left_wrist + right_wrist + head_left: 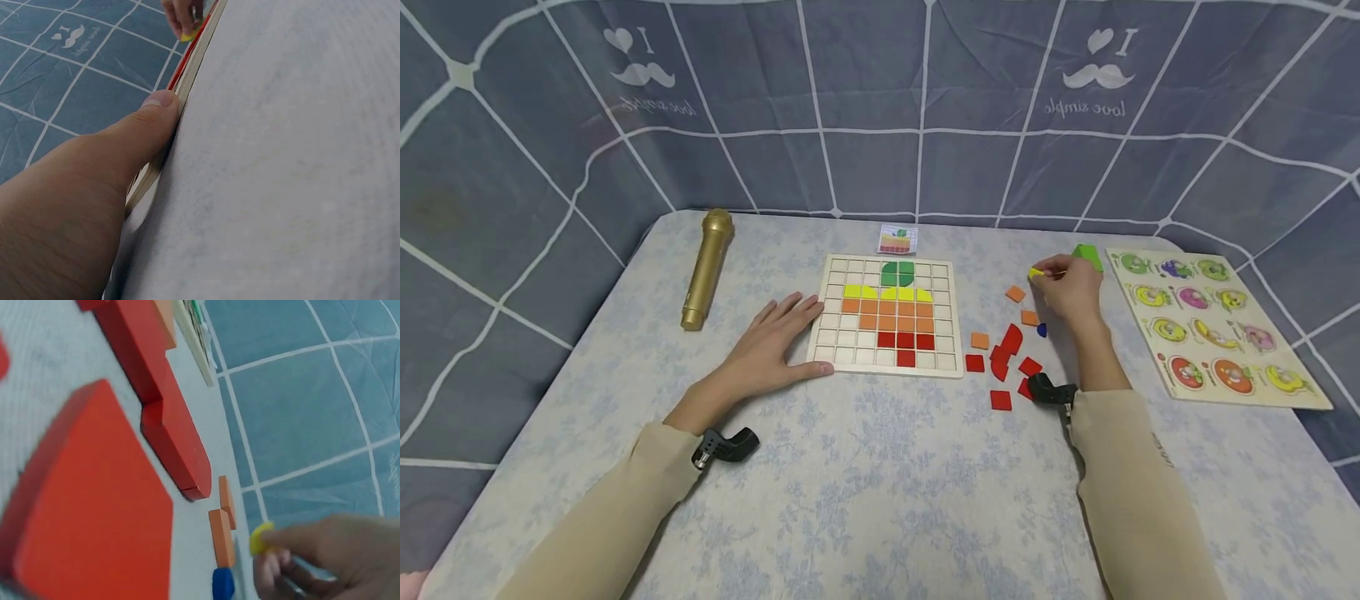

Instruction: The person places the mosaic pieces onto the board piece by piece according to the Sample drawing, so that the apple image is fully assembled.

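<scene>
Two boards lie on the flowered table (880,467): a fruit peg puzzle (1213,329) at the right and a gridded wooden board (891,315) in the middle, partly filled with green, yellow, orange and red tiles. Along the grid board's left edge rests the left hand (771,346), fingers straight and flat. Right of that board, loose red pieces (1007,358) are scattered. Above them the right hand (1071,292) pinches a small yellow tile (1036,273) in its fingertips, near an orange tile (1016,293).

Gold microphone (706,268) lying at table's left, fruit peg puzzle (1211,327) at right, small pattern card (897,239) behind
</scene>
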Demonstrator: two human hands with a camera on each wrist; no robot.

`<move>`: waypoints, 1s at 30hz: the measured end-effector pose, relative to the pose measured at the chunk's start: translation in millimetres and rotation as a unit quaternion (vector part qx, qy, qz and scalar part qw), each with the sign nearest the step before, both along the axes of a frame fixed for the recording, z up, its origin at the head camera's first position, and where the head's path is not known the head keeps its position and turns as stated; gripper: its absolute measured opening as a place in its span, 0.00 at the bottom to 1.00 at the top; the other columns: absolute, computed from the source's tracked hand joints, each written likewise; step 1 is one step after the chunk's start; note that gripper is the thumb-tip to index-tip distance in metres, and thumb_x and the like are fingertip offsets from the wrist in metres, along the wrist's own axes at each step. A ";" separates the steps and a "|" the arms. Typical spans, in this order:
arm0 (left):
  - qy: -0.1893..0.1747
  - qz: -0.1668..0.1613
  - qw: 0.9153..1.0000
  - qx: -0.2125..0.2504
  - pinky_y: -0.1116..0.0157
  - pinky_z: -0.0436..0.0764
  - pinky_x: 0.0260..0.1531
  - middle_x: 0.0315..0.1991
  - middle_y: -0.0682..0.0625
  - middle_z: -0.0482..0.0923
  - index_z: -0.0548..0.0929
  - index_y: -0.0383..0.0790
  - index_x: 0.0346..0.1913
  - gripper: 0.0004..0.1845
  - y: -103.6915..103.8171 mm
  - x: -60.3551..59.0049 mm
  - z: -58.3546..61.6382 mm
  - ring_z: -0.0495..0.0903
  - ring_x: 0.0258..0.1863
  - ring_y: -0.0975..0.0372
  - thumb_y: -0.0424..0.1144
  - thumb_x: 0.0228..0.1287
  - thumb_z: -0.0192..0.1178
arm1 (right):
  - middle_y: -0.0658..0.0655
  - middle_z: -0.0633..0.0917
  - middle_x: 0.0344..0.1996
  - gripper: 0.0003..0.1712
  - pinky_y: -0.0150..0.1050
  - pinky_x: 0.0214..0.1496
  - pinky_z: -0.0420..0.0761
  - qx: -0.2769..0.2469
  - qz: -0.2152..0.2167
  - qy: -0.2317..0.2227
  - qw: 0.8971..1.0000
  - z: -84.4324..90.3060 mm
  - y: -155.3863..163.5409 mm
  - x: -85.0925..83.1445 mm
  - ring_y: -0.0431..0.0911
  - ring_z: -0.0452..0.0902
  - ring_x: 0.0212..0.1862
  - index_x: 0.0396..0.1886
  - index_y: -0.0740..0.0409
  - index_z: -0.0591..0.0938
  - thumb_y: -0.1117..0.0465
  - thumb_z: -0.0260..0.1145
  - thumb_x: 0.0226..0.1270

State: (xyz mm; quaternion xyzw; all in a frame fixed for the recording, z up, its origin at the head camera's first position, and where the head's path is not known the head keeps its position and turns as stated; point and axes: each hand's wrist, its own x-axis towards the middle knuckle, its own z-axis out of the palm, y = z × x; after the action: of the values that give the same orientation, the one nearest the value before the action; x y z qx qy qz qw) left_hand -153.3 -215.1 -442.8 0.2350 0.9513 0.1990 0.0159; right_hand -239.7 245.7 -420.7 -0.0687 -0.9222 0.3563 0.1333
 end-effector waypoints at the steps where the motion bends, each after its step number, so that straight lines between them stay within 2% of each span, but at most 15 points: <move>1: 0.000 0.001 1.000 0.000 0.44 0.41 0.85 0.84 0.42 0.56 0.58 0.39 0.84 0.57 -0.3 -0.1 -0.1 0.45 0.86 0.47 0.64 0.61 0.71 | 0.62 0.85 0.35 0.13 0.41 0.48 0.74 -0.008 0.004 0.004 1.000 2.5 -2.6 0.3 0.46 0.76 0.36 0.50 0.68 0.89 0.66 0.65 0.71; 3: 0.000 0.004 1.000 -0.003 0.44 0.42 0.85 0.84 0.42 0.56 0.58 0.39 0.84 0.57 -0.8 0.3 -0.3 0.45 0.86 0.47 0.65 0.61 0.71 | 0.59 0.84 0.33 0.15 0.35 0.40 0.73 -0.029 0.022 0.006 0.999 8.4 -9.0 0.5 0.43 0.77 0.34 0.52 0.65 0.90 0.65 0.63 0.72; 6: -0.003 0.006 1.000 -0.003 0.44 0.42 0.85 0.84 0.42 0.56 0.59 0.39 0.84 0.57 -0.6 0.9 -0.5 0.45 0.86 0.47 0.65 0.61 0.71 | 0.58 0.85 0.34 0.16 0.27 0.36 0.74 -0.057 0.052 -0.009 0.997 17.2 -21.8 1.4 0.42 0.83 0.33 0.54 0.62 0.90 0.63 0.62 0.74; 7: -0.003 0.006 1.000 -0.004 0.44 0.42 0.85 0.84 0.42 0.56 0.59 0.39 0.84 0.56 -0.4 1.0 -1.0 0.45 0.86 0.47 0.65 0.61 0.71 | 0.57 0.85 0.35 0.16 0.27 0.32 0.76 -0.065 0.062 -0.017 0.996 19.7 -26.7 1.8 0.43 0.85 0.34 0.54 0.61 0.90 0.62 0.61 0.75; 11: -0.001 0.004 1.000 -0.002 0.44 0.42 0.85 0.85 0.43 0.56 0.59 0.39 0.84 0.56 0.8 0.4 -1.2 0.45 0.86 0.47 0.65 0.61 0.71 | 0.57 0.86 0.34 0.16 0.28 0.28 0.76 -0.081 0.084 -0.029 0.993 25.8 -47.8 1.4 0.54 0.88 0.39 0.53 0.61 0.90 0.62 0.60 0.75; 15: 0.003 0.002 1.000 0.001 0.44 0.42 0.85 0.84 0.42 0.56 0.60 0.40 0.84 0.56 1.3 0.1 -0.7 0.46 0.86 0.47 0.64 0.60 0.71 | 0.55 0.83 0.32 0.17 0.30 0.31 0.76 -0.098 0.096 -0.029 0.990 26.9 -71.3 -1.2 0.60 0.88 0.43 0.54 0.60 0.90 0.63 0.59 0.75; 18: 0.003 -0.001 1.000 0.004 0.43 0.43 0.85 0.84 0.42 0.56 0.60 0.40 0.84 0.56 1.7 0.8 -1.2 0.46 0.86 0.47 0.64 0.61 0.71 | 0.54 0.82 0.34 0.17 0.30 0.34 0.78 -0.100 0.102 -0.036 0.989 29.9 -93.2 -0.9 0.58 0.88 0.43 0.52 0.60 0.90 0.63 0.58 0.74; 23: 0.010 -0.003 1.000 0.007 0.43 0.44 0.84 0.84 0.42 0.57 0.60 0.39 0.83 0.55 0.3 0.9 -2.9 0.47 0.86 0.46 0.64 0.61 0.71 | 0.59 0.86 0.37 0.12 0.31 0.33 0.78 -0.107 0.136 -0.034 0.984 36.0 -138.0 0.2 0.57 0.89 0.41 0.47 0.62 0.89 0.65 0.63 0.72; 28: 0.007 -0.003 1.000 0.008 0.43 0.44 0.85 0.84 0.42 0.56 0.60 0.40 0.84 0.55 0.2 0.6 -0.9 0.46 0.86 0.47 0.64 0.61 0.71 | 0.60 0.89 0.39 0.08 0.35 0.36 0.82 -0.114 0.180 -0.039 0.976 32.4 -180.3 -2.3 0.53 0.88 0.40 0.46 0.63 0.89 0.65 0.68 0.72; 30: 0.005 -0.004 1.000 0.008 0.43 0.44 0.85 0.84 0.42 0.56 0.60 0.40 0.84 0.55 0.8 0.7 0.6 0.46 0.86 0.47 0.64 0.62 0.70 | 0.60 0.90 0.38 0.07 0.37 0.42 0.83 -0.115 0.187 -0.042 0.975 29.3 -194.3 -3.3 0.51 0.87 0.40 0.44 0.62 0.90 0.64 0.70 0.72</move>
State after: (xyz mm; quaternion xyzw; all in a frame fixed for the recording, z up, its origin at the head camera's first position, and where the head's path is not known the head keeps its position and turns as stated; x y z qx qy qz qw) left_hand -152.6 -214.4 -442.2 0.2398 0.9489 0.2049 0.0099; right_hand -243.1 51.4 -391.4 0.0747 -0.8767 0.4749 0.0164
